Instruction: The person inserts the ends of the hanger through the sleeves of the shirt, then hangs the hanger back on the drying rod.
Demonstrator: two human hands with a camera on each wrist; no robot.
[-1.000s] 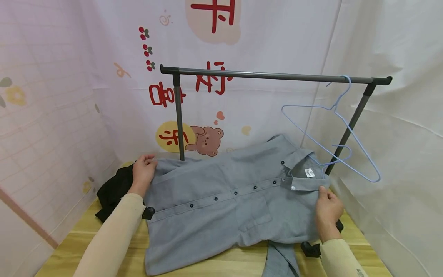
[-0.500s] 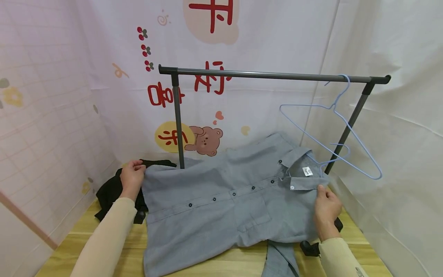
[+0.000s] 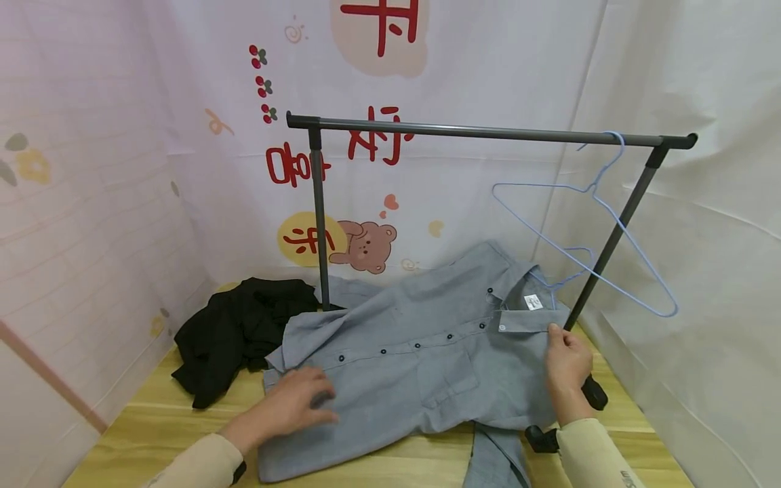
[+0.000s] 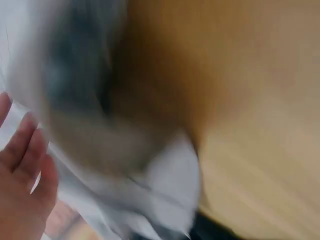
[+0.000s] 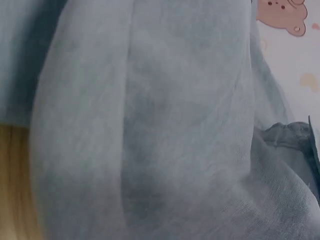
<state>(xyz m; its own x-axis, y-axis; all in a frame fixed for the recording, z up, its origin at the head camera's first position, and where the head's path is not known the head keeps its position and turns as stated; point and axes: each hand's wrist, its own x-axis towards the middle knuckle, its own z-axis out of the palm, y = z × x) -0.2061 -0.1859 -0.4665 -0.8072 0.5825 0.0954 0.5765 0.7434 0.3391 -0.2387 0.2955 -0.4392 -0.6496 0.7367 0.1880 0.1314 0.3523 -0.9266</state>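
A grey-blue button-up shirt [image 3: 396,379] lies spread over the table, its collar to the right and its hem to the left. My right hand [image 3: 569,356] pinches the shirt beside the collar. Over the lower left part of the shirt is my left hand [image 3: 293,407], fingers apart and holding nothing; whether it touches the cloth I cannot tell. Blur covers much of the left wrist view, where the fingers [image 4: 30,150] are spread. From the neck opening pokes the hook of a blue hanger [image 3: 564,278], its body hidden inside the shirt.
Behind the shirt stands a dark metal rack [image 3: 457,129], with another blue hanger [image 3: 586,188] on its rail at the right. A heap of black cloth [image 3: 244,325] lies left on the wooden table [image 3: 390,468]. Printed curtains enclose the back and sides.
My left hand has let go of the shirt's far hem corner and come nearer and to the right. That corner has dropped and folded over, uncovering more black cloth. My right hand keeps its hold.
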